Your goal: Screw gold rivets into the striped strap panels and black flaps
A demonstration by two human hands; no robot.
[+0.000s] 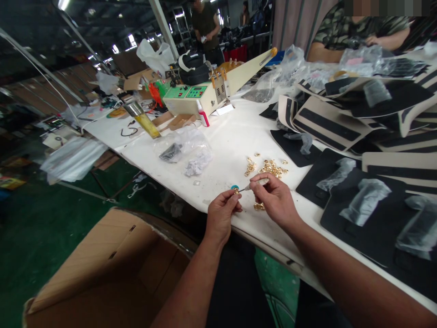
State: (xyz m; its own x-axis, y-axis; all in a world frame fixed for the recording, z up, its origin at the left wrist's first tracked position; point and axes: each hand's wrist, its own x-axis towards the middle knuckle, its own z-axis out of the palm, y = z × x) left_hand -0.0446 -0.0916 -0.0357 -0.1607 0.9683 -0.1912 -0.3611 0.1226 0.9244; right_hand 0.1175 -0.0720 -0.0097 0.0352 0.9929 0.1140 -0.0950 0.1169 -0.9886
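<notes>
White tabletop stretches across a dim workshop, its far end heaped with odds and ends. Near its close edge, a small gold piece is pinched between the left hand's thumb and fingers, a blue-green bit showing right at it. The right hand grips a slim pale-handled tool, pen-fashion; whether its thin tip touches the piece I can't tell. I'd judge this one piece to be partway through its handling. Beyond lies a loose gold pile, with a smaller cluster half hidden beside the right hand; which are finished and which wait, I can't make out. Farther right, plastic-wrapped parts rest on black panels, blurred by their film. Below, the carton's floor sinks into shadow and runs out of view.
</notes>
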